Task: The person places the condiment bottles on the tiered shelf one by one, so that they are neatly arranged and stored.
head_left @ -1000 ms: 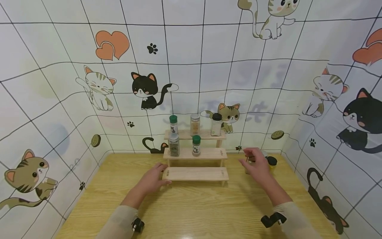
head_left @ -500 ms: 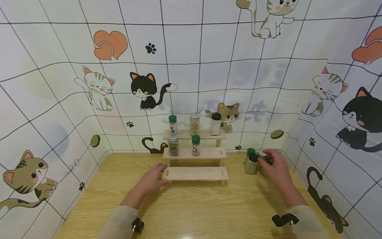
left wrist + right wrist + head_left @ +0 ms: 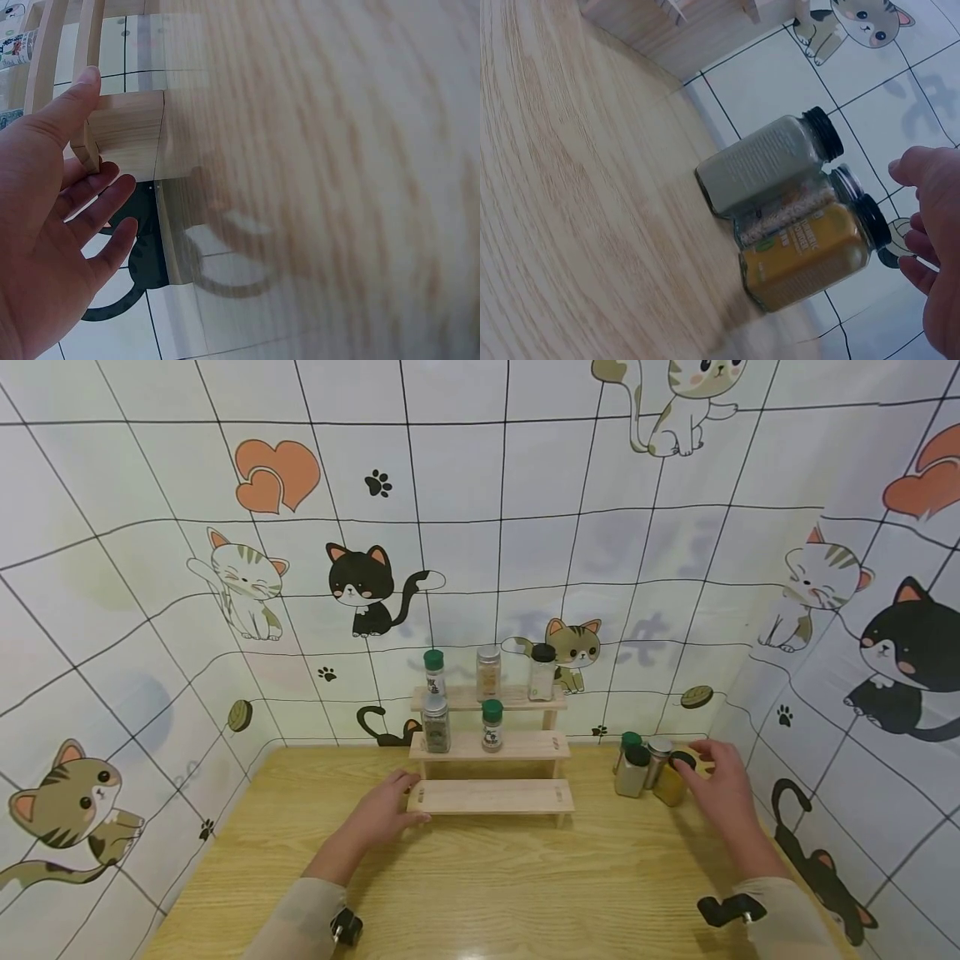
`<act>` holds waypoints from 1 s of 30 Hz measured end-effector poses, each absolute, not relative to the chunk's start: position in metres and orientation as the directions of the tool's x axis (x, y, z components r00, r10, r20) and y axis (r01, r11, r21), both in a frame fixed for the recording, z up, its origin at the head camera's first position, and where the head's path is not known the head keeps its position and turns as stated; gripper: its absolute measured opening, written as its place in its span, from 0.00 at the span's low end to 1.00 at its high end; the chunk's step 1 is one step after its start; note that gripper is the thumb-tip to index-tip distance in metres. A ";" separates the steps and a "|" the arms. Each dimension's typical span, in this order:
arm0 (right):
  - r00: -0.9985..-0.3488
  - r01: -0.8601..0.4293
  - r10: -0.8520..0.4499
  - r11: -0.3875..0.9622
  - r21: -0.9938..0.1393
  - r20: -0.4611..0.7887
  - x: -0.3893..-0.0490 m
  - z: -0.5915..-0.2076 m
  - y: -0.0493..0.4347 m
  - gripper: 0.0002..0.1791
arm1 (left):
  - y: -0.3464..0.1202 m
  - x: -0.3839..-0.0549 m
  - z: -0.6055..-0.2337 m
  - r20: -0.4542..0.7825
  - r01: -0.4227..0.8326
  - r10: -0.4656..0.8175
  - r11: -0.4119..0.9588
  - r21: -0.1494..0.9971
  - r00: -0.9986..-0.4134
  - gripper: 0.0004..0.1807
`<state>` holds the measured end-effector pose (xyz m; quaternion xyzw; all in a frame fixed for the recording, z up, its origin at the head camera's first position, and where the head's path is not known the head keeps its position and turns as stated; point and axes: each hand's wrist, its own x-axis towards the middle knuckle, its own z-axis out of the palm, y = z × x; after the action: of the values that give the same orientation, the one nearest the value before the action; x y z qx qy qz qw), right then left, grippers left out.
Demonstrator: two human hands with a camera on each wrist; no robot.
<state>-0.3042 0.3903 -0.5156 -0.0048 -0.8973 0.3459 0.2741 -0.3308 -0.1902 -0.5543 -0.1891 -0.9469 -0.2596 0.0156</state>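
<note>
A three-tier wooden spice rack (image 3: 491, 795) stands at the table's back. My left hand (image 3: 386, 806) holds the left end of its lowest board (image 3: 88, 45), thumb on one side and fingers curled around the other. To the right, my right hand (image 3: 726, 781) hovers beside the black-lidded turmeric jar (image 3: 670, 788). In the right wrist view a gap shows between that hand's thumb (image 3: 907, 169) and the lids. Against the turmeric jar stand a silver-lidded jar (image 3: 657, 763) and a pale, black-lidded jar (image 3: 632, 778). A green-lidded jar (image 3: 629, 742) is partly hidden behind them.
The rack's top tier bears a green-lidded jar (image 3: 434, 673), a clear-lidded jar (image 3: 489, 677) and a black-lidded jar (image 3: 542, 677). On the middle tier are a grey-lidded jar (image 3: 437, 728) and a green-lidded jar (image 3: 492, 731). A cat-print cloth (image 3: 465, 552) surrounds the wooden table (image 3: 480, 877).
My right hand has moved rightward from over the pale jar, past the silver-lidded one, to the turmeric jar's right side, uncovering the jar group. My left hand stays on the rack.
</note>
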 end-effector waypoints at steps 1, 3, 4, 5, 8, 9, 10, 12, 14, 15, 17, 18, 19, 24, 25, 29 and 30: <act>-0.854 -0.176 0.201 0.758 -0.629 0.480 -0.304 -0.516 0.391 0.23 | -0.190 -0.331 -0.555 0.128 0.366 0.349 0.793 0.487 -0.928 0.40; -0.862 -0.165 0.206 0.750 -0.640 0.464 -0.304 -0.518 0.393 0.24 | -0.191 -0.331 -0.555 0.128 0.366 0.350 0.792 0.489 -0.928 0.41; -0.865 -0.162 0.208 0.747 -0.645 0.457 -0.305 -0.520 0.394 0.24 | -0.191 -0.331 -0.555 0.129 0.366 0.350 0.791 0.489 -0.928 0.41; -0.870 -0.154 0.209 0.745 -0.649 0.447 -0.306 -0.522 0.396 0.25 | -0.191 -0.331 -0.555 0.130 0.367 0.350 0.791 0.490 -0.928 0.41; -0.885 -0.138 0.212 0.731 -0.669 0.414 -0.309 -0.529 0.399 0.28 | -0.191 -0.331 -0.555 0.132 0.370 0.353 0.790 0.489 -0.926 0.41; -0.890 -0.136 0.211 0.723 -0.678 0.404 -0.310 -0.532 0.400 0.29 | -0.191 -0.331 -0.555 0.133 0.371 0.353 0.789 0.489 -0.926 0.41; -0.896 -0.132 0.210 0.716 -0.685 0.392 -0.311 -0.535 0.401 0.30 | -0.191 -0.331 -0.555 0.133 0.372 0.354 0.789 0.489 -0.926 0.41; -0.907 -0.117 0.216 0.695 -0.709 0.361 -0.313 -0.541 0.403 0.31 | -0.191 -0.331 -0.555 0.135 0.374 0.355 0.789 0.487 -0.925 0.41; -0.916 -0.098 0.228 0.671 -0.735 0.330 -0.315 -0.546 0.404 0.30 | -0.191 -0.331 -0.555 0.133 0.370 0.352 0.791 0.487 -0.926 0.41; -0.918 -0.086 0.239 0.656 -0.750 0.315 -0.315 -0.548 0.403 0.29 | -0.191 -0.331 -0.555 0.132 0.368 0.350 0.792 0.487 -0.927 0.41; -0.919 -0.067 0.262 0.633 -0.771 0.295 -0.315 -0.552 0.404 0.29 | -0.191 -0.331 -0.555 0.129 0.366 0.349 0.793 0.488 -0.928 0.41; -0.916 -0.063 0.273 0.624 -0.779 0.293 -0.315 -0.553 0.404 0.28 | -0.191 -0.330 -0.555 0.127 0.364 0.349 0.792 0.490 -0.929 0.42; -0.912 -0.060 0.286 0.618 -0.784 0.295 -0.315 -0.554 0.403 0.28 | -0.191 -0.330 -0.555 0.126 0.364 0.349 0.791 0.491 -0.929 0.42; -0.867 -0.076 0.363 0.580 -0.811 0.342 -0.315 -0.551 0.401 0.29 | -0.191 -0.330 -0.555 0.123 0.365 0.353 0.785 0.501 -0.927 0.42; -0.855 -0.089 0.378 0.568 -0.818 0.355 -0.315 -0.548 0.400 0.29 | -0.192 -0.331 -0.555 0.124 0.365 0.352 0.786 0.499 -0.928 0.42; -0.829 -0.145 0.395 0.533 -0.833 0.397 -0.314 -0.530 0.392 0.28 | -0.192 -0.332 -0.556 0.123 0.360 0.347 0.789 0.499 -0.930 0.42; -0.823 -0.158 0.394 0.532 -0.832 0.409 -0.313 -0.524 0.389 0.27 | -0.192 -0.332 -0.557 0.124 0.360 0.347 0.788 0.499 -0.930 0.42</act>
<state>-0.3133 0.3887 -0.5245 -0.0714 -0.8263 0.4782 0.2888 -0.3323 -0.1917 -0.5565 -0.1868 -0.9455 -0.2663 0.0127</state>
